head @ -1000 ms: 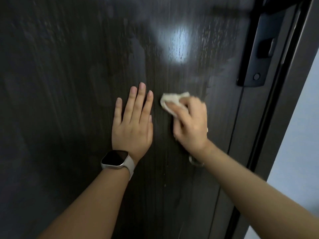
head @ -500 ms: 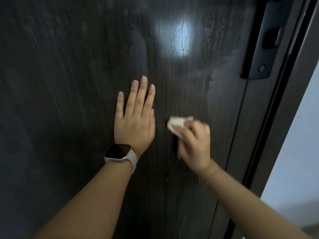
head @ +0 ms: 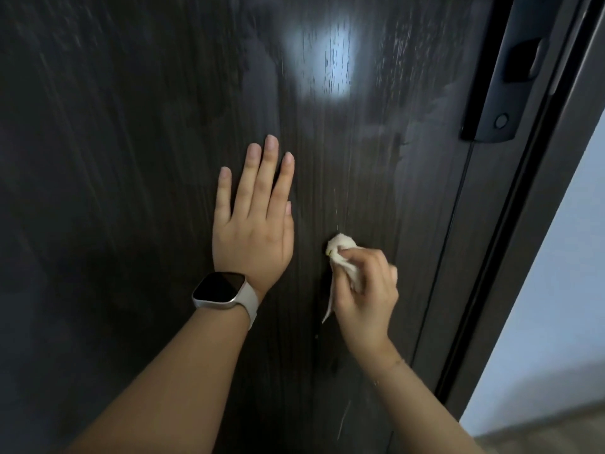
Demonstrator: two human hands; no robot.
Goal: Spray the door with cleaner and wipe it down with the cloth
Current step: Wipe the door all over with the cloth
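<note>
Wiping downward, the right hand (head: 363, 286) had carried the bunched cloth (head: 342, 253), gripped in curled fingers, lower on the dark door (head: 131, 191); beside it the left hand (head: 253, 231) stayed flat, fingers straight, so the lower panel was likely next.

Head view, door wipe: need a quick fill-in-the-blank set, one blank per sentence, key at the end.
1. The right hand grips a bunched pale ____.
2. The left hand lies flat against the dark ____, fingers straight.
3. A smartwatch sits on the ____ wrist.
4. The black lock plate is at the upper ____ of the view.

Missing words: cloth; door; left; right
</note>
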